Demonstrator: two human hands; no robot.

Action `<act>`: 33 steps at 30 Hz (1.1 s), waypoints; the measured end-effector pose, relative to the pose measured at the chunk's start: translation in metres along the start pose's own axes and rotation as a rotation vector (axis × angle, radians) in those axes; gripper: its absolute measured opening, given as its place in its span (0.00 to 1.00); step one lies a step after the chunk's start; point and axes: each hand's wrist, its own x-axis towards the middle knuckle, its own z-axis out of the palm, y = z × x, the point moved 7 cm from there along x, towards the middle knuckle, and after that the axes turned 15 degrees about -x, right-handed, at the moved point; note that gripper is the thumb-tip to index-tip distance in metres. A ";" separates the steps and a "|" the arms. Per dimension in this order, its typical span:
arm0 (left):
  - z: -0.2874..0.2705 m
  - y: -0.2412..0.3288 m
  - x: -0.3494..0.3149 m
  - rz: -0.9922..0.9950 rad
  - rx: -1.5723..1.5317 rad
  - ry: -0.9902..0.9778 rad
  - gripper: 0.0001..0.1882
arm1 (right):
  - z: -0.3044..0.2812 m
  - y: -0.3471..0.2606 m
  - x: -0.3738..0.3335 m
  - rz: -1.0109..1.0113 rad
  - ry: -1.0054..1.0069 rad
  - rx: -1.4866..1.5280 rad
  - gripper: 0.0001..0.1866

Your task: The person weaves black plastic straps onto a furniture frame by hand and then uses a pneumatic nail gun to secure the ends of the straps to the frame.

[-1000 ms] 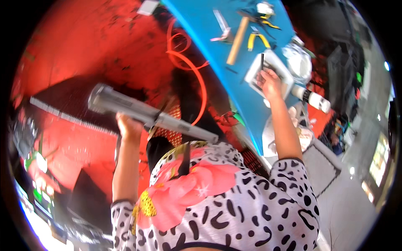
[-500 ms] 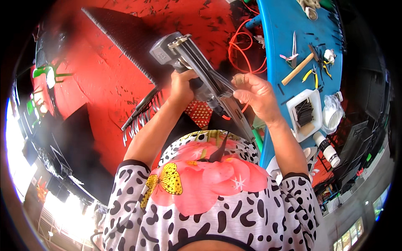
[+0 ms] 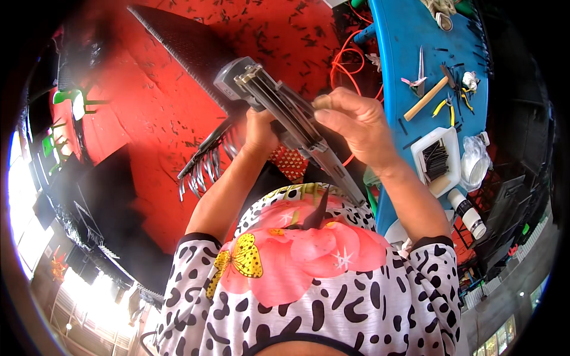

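The left hand (image 3: 261, 132) sits near the 11 o'clock of the view's centre, fingers wrapped around the handle of a long grey metal gun-shaped tool (image 3: 285, 110). That tool lies slantwise at 12 o'clock, its blocky head toward 10 to 11 and its narrow end toward 4 to 5, in front of the patterned shirt. At about 2 o'clock, the right hand (image 3: 359, 126) holds thumb and forefinger close together against the tool's long side; whether something is pinched between them I cannot tell.

Farther out at 3 o'clock, a white rectangular plastic tray (image 3: 455, 155) with dark slim strips (image 3: 436, 158) inside stands on a blue table (image 3: 404, 65). Toward 2 o'clock on the same table lie a hammer with a pale wooden handle (image 3: 426, 99) and, just beside it, yellow-handled pliers (image 3: 452, 114). A dark panel with a silvery edge (image 3: 196, 44) lies at 11 o'clock.
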 end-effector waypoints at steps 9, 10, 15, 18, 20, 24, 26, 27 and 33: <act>0.008 0.006 -0.002 0.067 0.066 -0.011 0.12 | 0.019 -0.017 0.009 -0.254 0.223 -0.547 0.06; 0.011 0.007 -0.003 0.073 0.061 -0.010 0.12 | 0.019 -0.020 0.008 -0.286 0.261 -0.596 0.07; 0.006 0.007 -0.003 0.080 0.057 -0.034 0.13 | 0.022 -0.020 0.005 -0.270 0.238 -0.614 0.06; 0.004 0.007 -0.002 0.104 0.141 -0.031 0.13 | 0.021 -0.015 0.004 -0.248 0.216 -0.613 0.06; 0.010 0.007 -0.002 0.063 0.079 -0.044 0.15 | 0.019 -0.008 0.006 -0.217 0.199 -0.593 0.07; 0.023 0.010 -0.011 0.070 0.040 -0.101 0.13 | 0.006 0.036 -0.002 0.022 -0.027 -0.475 0.15; 0.017 0.014 -0.007 0.101 0.155 -0.148 0.14 | -0.001 0.060 -0.011 0.148 -0.153 -0.144 0.14; 0.018 0.016 -0.005 0.129 0.273 -0.199 0.21 | -0.009 0.062 -0.015 0.176 -0.115 -0.043 0.14; 0.022 0.025 -0.001 0.230 0.304 -0.248 0.23 | -0.040 0.087 -0.041 0.195 -0.153 -0.033 0.29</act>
